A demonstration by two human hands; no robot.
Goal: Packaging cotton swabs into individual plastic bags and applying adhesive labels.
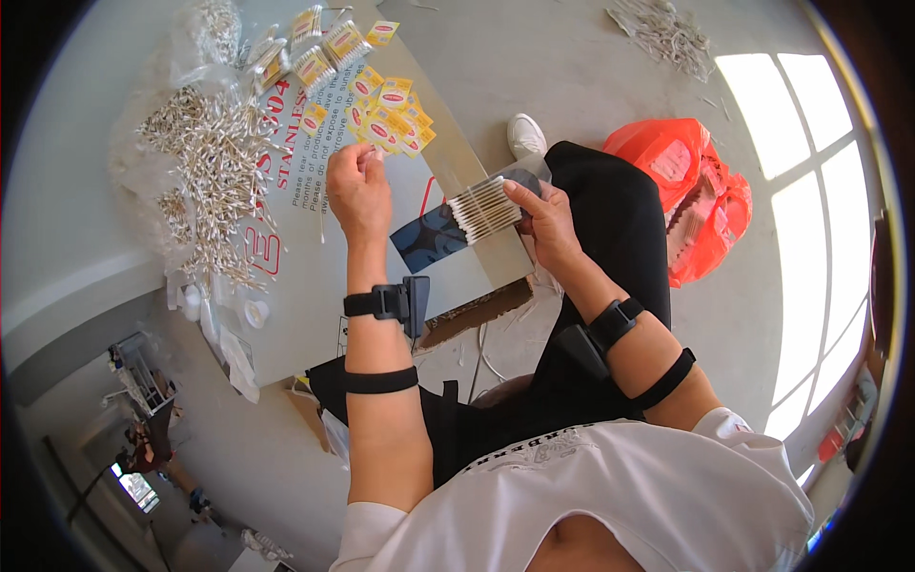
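Observation:
My right hand (551,227) grips a row of cotton swabs (484,211) lying side by side, its thumb pressed on their near end. Clear plastic seems to surround that end. Under the swabs' other end lies a dark blue patterned piece (428,238), flat on the table; I cannot tell whether the two are joined. My left hand (359,194) is raised over the table with its fingers curled together, and what they pinch, if anything, is hidden. Just beyond it is a spread of yellow printed cards (389,122).
A big heap of loose cotton swabs (214,176) spills from clear plastic on the table's left. Several filled swab packs (329,50) sit at the far end. A red plastic bag (658,157) stands on the floor at right, and white scraps (664,33) lie farther off.

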